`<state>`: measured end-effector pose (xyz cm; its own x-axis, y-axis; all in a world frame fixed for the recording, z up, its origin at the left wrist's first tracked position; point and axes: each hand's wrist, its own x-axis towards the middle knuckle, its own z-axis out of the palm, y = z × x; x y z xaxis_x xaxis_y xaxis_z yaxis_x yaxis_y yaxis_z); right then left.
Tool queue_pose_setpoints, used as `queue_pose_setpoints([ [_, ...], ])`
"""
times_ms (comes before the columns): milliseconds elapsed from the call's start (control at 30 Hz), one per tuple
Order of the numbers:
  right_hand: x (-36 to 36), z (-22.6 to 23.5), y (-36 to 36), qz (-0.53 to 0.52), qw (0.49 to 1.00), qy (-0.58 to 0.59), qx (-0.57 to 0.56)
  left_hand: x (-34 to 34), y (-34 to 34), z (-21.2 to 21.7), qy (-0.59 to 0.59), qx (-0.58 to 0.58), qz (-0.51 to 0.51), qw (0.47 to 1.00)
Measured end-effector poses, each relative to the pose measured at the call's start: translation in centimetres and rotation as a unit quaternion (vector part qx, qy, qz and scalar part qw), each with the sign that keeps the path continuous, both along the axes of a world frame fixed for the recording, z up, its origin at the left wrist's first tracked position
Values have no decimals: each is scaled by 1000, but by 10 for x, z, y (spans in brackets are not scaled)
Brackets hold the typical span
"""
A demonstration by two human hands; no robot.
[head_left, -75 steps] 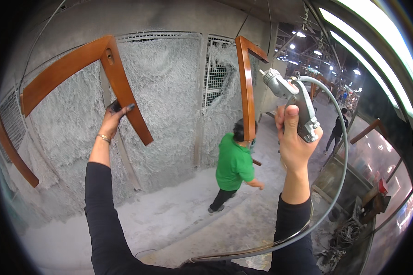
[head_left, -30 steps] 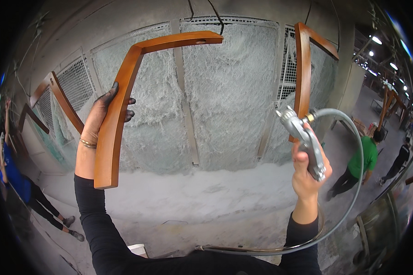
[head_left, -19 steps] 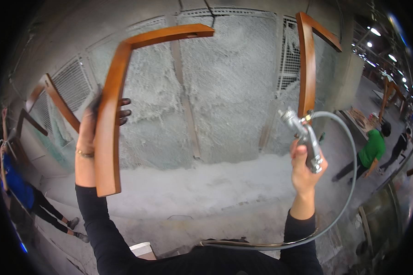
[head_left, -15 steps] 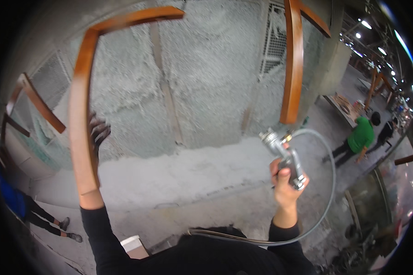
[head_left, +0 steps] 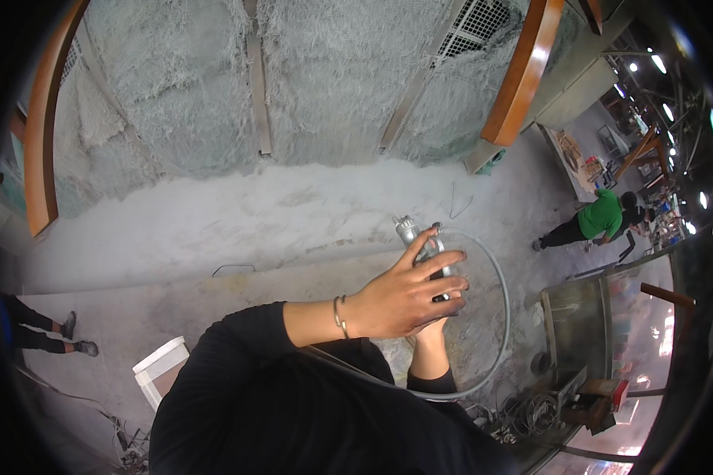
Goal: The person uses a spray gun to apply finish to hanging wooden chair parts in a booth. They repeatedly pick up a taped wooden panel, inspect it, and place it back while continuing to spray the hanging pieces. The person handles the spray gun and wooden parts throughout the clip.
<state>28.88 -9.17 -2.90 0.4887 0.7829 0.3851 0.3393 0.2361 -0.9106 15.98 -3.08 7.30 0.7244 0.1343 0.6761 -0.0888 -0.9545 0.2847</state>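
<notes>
My left hand (head_left: 400,299), with a thin bracelet at the wrist, lies across a metal spray gun (head_left: 409,231) with its fingers wrapped over the gun's body. My right hand (head_left: 429,336) is mostly hidden under the left and grips the gun from below. The gun's nozzle points up and away from me. A grey hose (head_left: 502,313) loops from the gun round to the right and back toward my body. A curved brown wooden part (head_left: 38,150) hangs at the far left, away from both hands. Another such wooden part (head_left: 523,73) hangs at the upper right.
A wall thick with grey overspray (head_left: 325,79) stands ahead, above a dusty floor. A person in a green shirt (head_left: 599,215) walks at the right. Another person's legs (head_left: 46,327) show at the left. A white frame (head_left: 161,369) and a glass-topped cart (head_left: 578,326) stand nearby.
My left hand has let go of the hanging wooden part and come down onto the spray gun. The gun has dropped lower, and my view has tilted down toward the floor.
</notes>
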Motion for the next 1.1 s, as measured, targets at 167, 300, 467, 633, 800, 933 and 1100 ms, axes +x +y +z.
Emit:
queue_pose_setpoints([
  [167, 9, -17, -4, -28, 997, -73, 10, 1, 16, -15, 38, 11, -70, 997],
  [300, 10, -13, -9, -32, 994, -101, 3, 5, 16, -17, 21, 32, -48, 998],
  [467, 7, 3, -10, -32, 990, -132, -32, 7, 14, -18, -13, -12, -55, 998],
  [633, -1, 24, -11, -55, 988, -121, -73, 3, 16, -21, -21, -22, -60, 998],
  [800, -5, 32, -11, -43, 987, -154, -17, 2, 15, -15, -18, -23, -55, 998],
  [933, -2, 23, -12, -47, 980, -191, -15, -1, 14, -15, 2, -21, -54, 998],
  [1100, 3, 17, -4, -33, 980, -196, 17, -1, 17, -5, -25, -18, -66, 997],
])
